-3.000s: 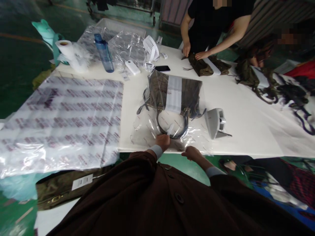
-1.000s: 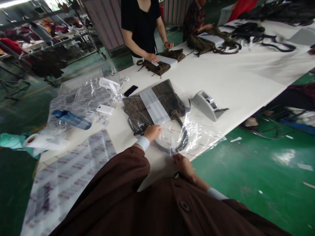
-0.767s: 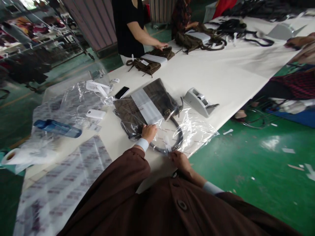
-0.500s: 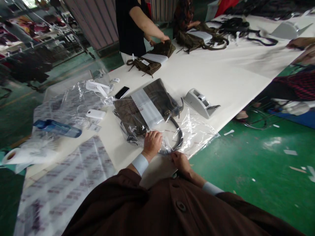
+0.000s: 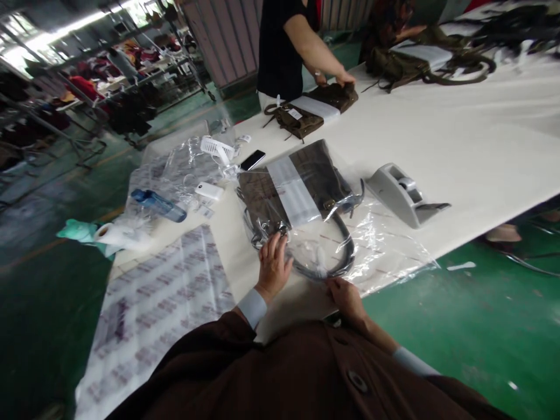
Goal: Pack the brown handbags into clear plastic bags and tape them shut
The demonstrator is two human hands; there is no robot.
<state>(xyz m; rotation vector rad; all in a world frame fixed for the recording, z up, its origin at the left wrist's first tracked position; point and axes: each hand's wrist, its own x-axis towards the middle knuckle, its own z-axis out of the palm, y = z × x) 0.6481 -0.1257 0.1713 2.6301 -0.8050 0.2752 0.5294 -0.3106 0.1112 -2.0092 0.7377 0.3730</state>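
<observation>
A brown handbag (image 5: 321, 172) with a white paper band lies inside a clear plastic bag (image 5: 385, 248) on the white table (image 5: 459, 140). Its dark handle (image 5: 345, 256) loops toward me. My left hand (image 5: 273, 265) lies flat on the plastic beside the handle, fingers stretched out. My right hand (image 5: 345, 294) is closed in a pinch on the plastic bag's near edge, just below the handle.
A grey tape dispenser (image 5: 400, 189) stands right of the bag. Printed plastic bags (image 5: 161, 297) are stacked at left, with a blue bottle (image 5: 157, 204), paper roll (image 5: 116, 233), phone (image 5: 252, 159) and white fan (image 5: 214, 146) behind. A person in black handles another bag (image 5: 306, 114) across the table.
My left hand slid from the bag's body down to the plastic near the handle and flattened. My right hand stays pinched on the bag's open edge. The view swung.
</observation>
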